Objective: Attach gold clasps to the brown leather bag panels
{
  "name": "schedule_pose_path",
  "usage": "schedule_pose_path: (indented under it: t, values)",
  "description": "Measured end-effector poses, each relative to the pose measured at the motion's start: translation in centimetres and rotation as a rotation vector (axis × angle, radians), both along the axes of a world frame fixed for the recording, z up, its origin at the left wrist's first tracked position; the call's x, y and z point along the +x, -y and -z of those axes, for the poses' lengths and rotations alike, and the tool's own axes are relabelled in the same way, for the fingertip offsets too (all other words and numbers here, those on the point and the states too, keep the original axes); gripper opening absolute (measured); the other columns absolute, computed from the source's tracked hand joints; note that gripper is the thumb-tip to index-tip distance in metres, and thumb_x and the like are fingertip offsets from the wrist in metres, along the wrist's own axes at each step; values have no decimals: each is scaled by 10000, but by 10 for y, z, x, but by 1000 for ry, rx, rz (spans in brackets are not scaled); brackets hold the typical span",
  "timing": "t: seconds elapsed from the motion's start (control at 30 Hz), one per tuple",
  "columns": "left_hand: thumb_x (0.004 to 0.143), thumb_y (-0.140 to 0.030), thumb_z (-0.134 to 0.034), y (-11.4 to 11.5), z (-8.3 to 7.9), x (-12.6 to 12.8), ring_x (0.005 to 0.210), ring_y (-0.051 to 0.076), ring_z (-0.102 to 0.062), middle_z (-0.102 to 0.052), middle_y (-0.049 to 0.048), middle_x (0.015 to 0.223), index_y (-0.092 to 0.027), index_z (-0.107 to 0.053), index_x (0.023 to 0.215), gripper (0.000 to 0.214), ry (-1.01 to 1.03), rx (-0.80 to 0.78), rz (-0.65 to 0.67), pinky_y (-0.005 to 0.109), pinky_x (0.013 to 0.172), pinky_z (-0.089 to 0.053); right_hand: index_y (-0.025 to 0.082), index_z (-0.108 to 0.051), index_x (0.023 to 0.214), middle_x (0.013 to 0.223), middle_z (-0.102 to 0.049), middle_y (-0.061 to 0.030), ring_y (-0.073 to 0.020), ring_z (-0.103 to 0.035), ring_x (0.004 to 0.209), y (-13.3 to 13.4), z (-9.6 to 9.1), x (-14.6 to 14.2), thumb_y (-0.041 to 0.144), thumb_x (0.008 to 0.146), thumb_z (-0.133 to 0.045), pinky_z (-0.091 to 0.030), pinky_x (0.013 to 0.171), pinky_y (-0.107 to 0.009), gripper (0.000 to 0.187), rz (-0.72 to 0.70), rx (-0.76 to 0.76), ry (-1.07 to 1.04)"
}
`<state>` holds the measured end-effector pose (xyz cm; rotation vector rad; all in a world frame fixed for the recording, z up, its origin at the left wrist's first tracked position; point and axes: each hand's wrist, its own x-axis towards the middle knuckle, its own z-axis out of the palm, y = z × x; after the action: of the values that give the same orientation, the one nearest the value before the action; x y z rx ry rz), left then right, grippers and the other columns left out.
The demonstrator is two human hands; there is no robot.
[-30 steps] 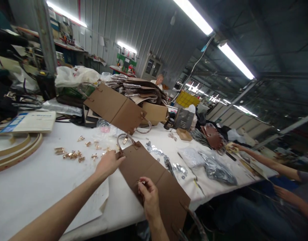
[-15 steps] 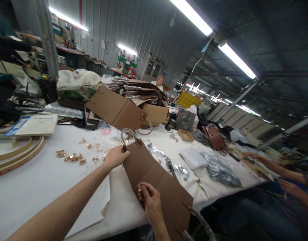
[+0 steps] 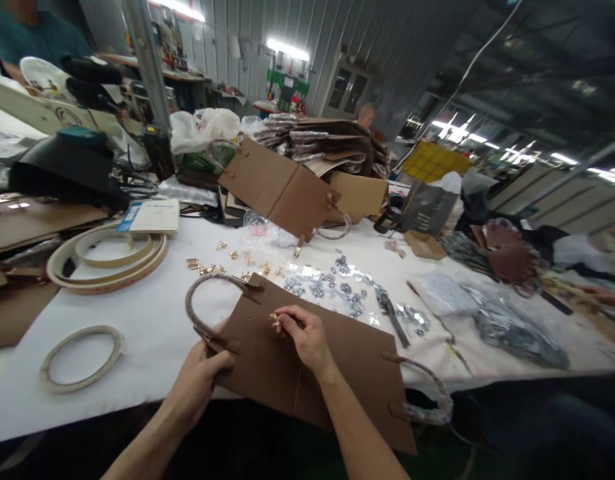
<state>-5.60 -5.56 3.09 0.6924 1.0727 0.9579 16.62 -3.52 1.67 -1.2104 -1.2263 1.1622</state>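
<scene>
One panel [image 3: 287, 363]: brown, creased across the middle, slanting over the near edge of the table [image 3: 152, 317], and I see its lower right corner jutting out past that edge.
Left hand [image 3: 202, 367]: closed on the panel's left end, thumb lying on top, right at the foot of the left loop [image 3: 188, 305]; the fingers underneath are hidden from me.
Right hand [image 3: 305, 333]: pinching a gold piece [image 3: 274, 320] between thumb and fingertips, over the left half of the panel; from my angle I can't tell whether metal meets surface.
Right loop [image 3: 446, 400]: at the panel's far end from the left hand, reaching out over the table edge.
Gold bits [image 3: 207, 269]: scattered on the white cloth just beyond the left loop.
Silver bits [image 3: 317, 288]: spread in a patch behind the panel.
Second panel [image 3: 282, 190]: brown too, with a loop at each end, tilted up in front of the heap [image 3: 317, 137].
Left side: a tape ring [image 3: 62, 388] lies flat, the strip coil [image 3: 107, 288] sits behind it, and a booklet [image 3: 155, 217] rests against the coil.
Right side: I get a white bag [image 3: 445, 295] touching a dark bag [image 3: 520, 337].
</scene>
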Motion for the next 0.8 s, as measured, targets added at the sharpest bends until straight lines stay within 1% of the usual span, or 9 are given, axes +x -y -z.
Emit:
schedule_pose_path:
  t: [0.1, 0.23, 0.4, 0.63, 0.7, 0.8]
  values:
    - [604, -95, -688, 16, 9, -7, 1020, 277, -706, -792, 46, 1090, -190, -671, 1345, 747, 124, -107, -77, 321, 823, -543, 197, -797, 1019, 759, -717, -25, -143, -637, 669, -9, 8, -25, 414, 933, -716, -518, 647, -258, 248, -59, -36, 20]
    - [592, -61, -706, 24, 18, -12, 1031, 268, -707, -789, 29, 1094, -224, -626, 1408, 837, 213, -187, -153, 321, 843, -553, 199, -810, 1001, 785, -722, -29, -139, -651, 676, -7, 19, -43, 378, 935, -713, -518, 647, -246, 215, -48, -40, 114]
    - [595, -55, -730, 25, 25, -16, 1042, 267, -711, -783, 30, 1139, -240, -618, 1420, 854, 257, -217, -149, 344, 911, -557, 204, -815, 980, 804, -721, -29, -134, -660, 672, -2, 20, -46, 365, 948, -697, -519, 645, -237, 202, -37, 0, 186]
    - [590, -83, -731, 25, 24, -16, 1027, 263, -718, -793, 29, 1115, -235, -633, 1414, 844, 247, -223, -136, 357, 940, -566, 208, -816, 975, 787, -715, -27, -139, -652, 681, 0, 15, -50, 331, 973, -669, -507, 660, -251, 192, -24, 56, 288]
    - [579, -91, -726, 25, 24, -15, 1027, 269, -721, -796, 32, 1111, -239, -630, 1421, 859, 235, -220, -141, 364, 940, -572, 208, -816, 975, 802, -728, -33, -147, -664, 710, 2, 14, -53, 318, 977, -666, -517, 683, -258, 186, -7, 87, 325]
    - [581, -87, -728, 25, 24, -15, 1060, 282, -716, -793, 41, 1122, -245, -622, 1435, 875, 243, -219, -140, 374, 961, -571, 210, -819, 984, 888, -764, -50, -163, -697, 795, 5, 14, -58, 287, 979, -670, -546, 764, -275, 168, 30, 150, 362]
